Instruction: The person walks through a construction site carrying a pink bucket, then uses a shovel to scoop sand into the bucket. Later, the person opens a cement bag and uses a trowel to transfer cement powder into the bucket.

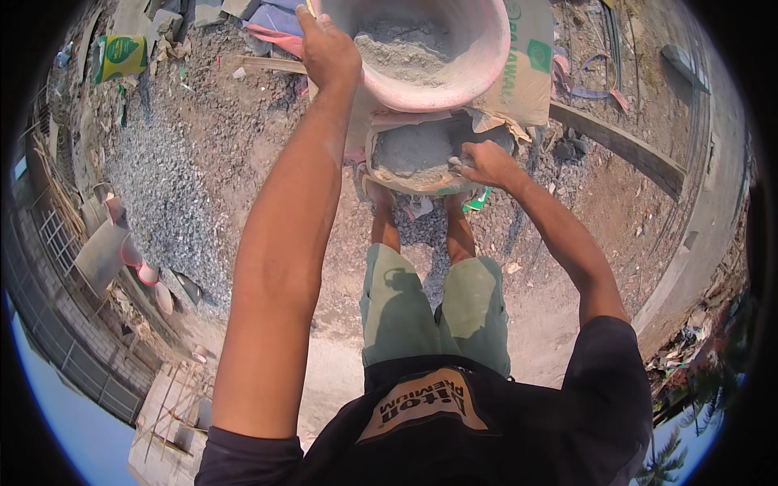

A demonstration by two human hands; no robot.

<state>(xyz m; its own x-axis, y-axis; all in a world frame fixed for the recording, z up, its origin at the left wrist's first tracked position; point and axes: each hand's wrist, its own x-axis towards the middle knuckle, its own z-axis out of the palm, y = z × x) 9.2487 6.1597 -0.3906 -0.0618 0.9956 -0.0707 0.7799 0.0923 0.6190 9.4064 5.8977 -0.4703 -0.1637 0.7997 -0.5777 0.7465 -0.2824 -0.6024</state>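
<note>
A round, pinkish-white tub (478,69) stands tilted toward me, with grey powder (405,53) in its bottom. My left hand (331,53) is closed at the tub's upper left rim, its fingertips partly cut off by the frame edge. Just below the tub, in front of my feet, is a torn-open paper sack (397,185) of grey, cement-like powder (412,152). At this sack's right side my right hand (490,164) is closed, thumb and fingers together over the powder. What it grips, if anything, does not show clearly.
A flattened brown paper sack (519,89) lies beneath the tub. Wooden planks (620,146) reach out to the right. Grey gravel (166,211) is heaped at left, near a yellow-green bag (121,57). Several similar tubs (147,274) lie by the wall.
</note>
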